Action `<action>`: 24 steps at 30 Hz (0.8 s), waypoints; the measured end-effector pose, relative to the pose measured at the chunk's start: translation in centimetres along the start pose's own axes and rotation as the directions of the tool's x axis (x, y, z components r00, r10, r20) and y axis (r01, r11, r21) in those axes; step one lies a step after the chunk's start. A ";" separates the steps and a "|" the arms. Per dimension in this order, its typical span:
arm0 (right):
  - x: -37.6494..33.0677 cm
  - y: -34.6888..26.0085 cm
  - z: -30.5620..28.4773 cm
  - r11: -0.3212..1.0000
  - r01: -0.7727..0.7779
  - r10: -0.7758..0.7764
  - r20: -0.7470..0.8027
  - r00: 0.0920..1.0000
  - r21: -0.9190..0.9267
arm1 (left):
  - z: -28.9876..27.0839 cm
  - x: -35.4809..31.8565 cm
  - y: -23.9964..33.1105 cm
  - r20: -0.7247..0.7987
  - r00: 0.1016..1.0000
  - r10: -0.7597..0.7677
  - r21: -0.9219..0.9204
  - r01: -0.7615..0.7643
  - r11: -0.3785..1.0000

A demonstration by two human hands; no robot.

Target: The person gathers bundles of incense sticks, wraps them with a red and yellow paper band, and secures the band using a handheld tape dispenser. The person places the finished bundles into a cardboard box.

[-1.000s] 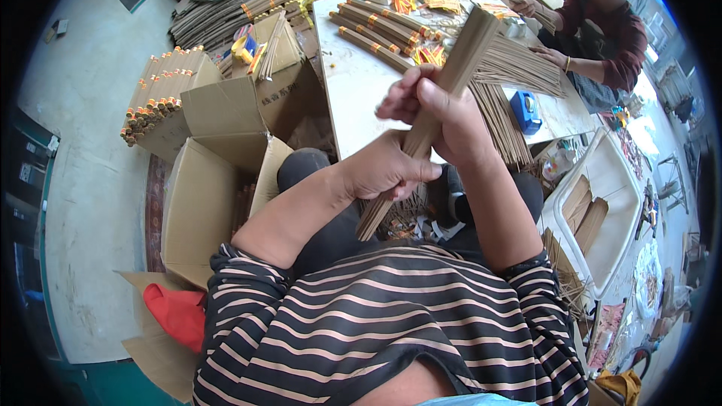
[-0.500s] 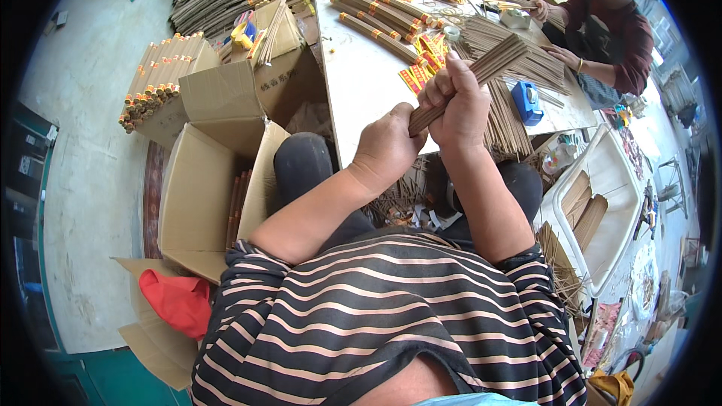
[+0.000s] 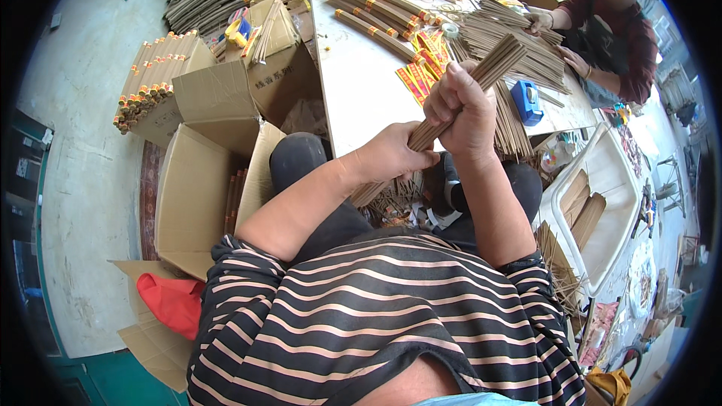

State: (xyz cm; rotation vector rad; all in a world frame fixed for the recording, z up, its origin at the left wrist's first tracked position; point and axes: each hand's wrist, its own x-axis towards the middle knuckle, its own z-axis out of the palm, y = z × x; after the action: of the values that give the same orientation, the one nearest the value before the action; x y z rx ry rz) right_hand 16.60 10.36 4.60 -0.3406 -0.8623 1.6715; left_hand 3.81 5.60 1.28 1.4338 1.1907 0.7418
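Note:
A bundle of thin brown incense sticks (image 3: pixel 499 60) slants across in front of me, its upper end pointing to the far right. Around its middle, my right hand (image 3: pixel 462 109) is closed in a fist. Lower down, my left hand (image 3: pixel 391 153) grips the same bundle, and the lower end shows beneath it. Behind my hands, red and yellow paper labels (image 3: pixel 423 71) lie on the white table (image 3: pixel 361 98). Finished incense bundles with red and yellow bands (image 3: pixel 374 15) lie beyond them. Loose incense sticks (image 3: pixel 511 124) lie to the right of my right hand.
A blue tape dispenser (image 3: pixel 527 102) stands at the table's right edge. An open cardboard box (image 3: pixel 192 195) is on my left, a white tub (image 3: pixel 594 203) on my right. Banded bundles (image 3: pixel 154 71) are stacked at the far left. A co-worker (image 3: pixel 613 37) handles sticks across the table.
The bundle has slid down through my hands, so its lower end now sticks out below my left hand. My left hand has shifted slightly down and left, my right hand slightly right.

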 end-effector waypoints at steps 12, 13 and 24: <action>0.4 0.1 0.7 0.995 -0.048 0.051 0.039 0.998 -0.083 | 1.6 0.8 -1.0 -0.274 0.935 0.225 0.115 -0.201 0.973; 0.5 0.1 0.3 0.997 -0.072 0.071 0.069 0.995 0.017 | 1.3 0.3 -0.1 -0.165 0.976 0.139 0.017 -0.138 0.990; 0.8 1.6 1.0 0.996 0.045 -0.056 -0.151 0.987 -0.074 | 1.5 1.2 -0.8 -0.433 0.859 0.274 0.353 -0.118 0.928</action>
State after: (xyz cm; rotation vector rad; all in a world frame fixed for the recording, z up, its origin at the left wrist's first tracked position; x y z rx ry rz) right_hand 14.55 10.65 4.37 -0.4852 -0.8095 1.5495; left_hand 5.31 6.16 -0.02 1.7161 1.6114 1.1370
